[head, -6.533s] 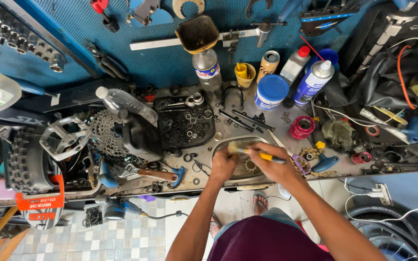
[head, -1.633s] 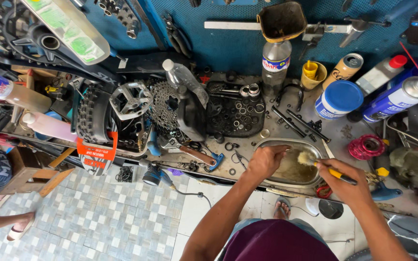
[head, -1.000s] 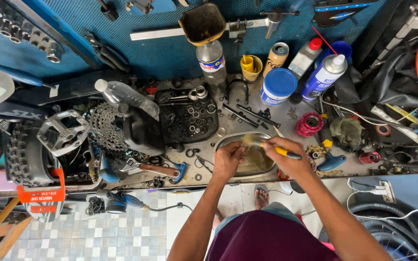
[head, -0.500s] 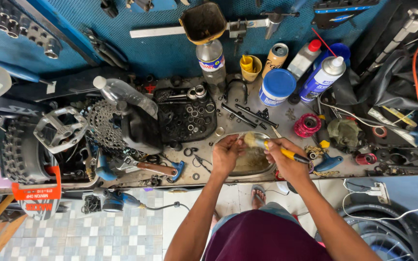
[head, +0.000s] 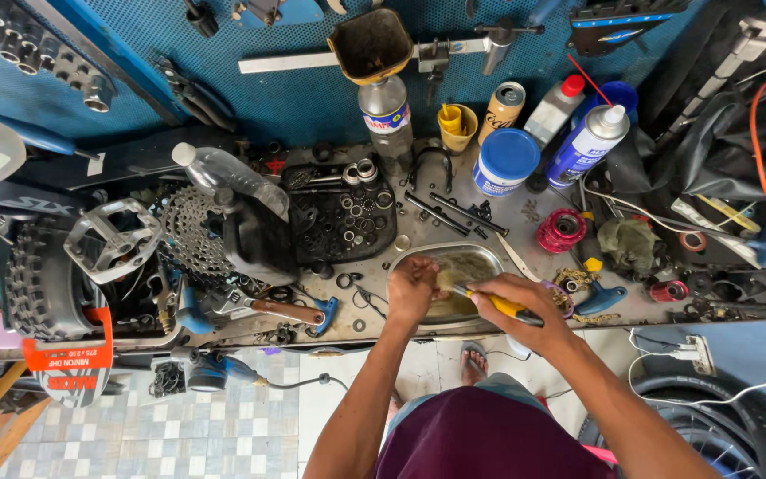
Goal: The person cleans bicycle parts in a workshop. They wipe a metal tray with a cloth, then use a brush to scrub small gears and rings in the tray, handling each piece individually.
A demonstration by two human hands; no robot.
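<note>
A shallow metal tray with murky yellowish liquid sits at the front of a cluttered workbench. My left hand is closed over the tray's left side, pinching a small part that I cannot make out. My right hand grips a yellow-handled brush whose tip points left into the tray, close to my left fingers. Both hands hover just above the liquid.
A black parts tray of washers and bearings lies left of the metal tray. Behind stand a plastic bottle, a blue-lidded tub, spray cans and a yellow cup. A cassette, pedal and wrench lie left.
Both hands have lowered from a raised position back over the tray. The brush tip now points into the tray beside my left fingers.
</note>
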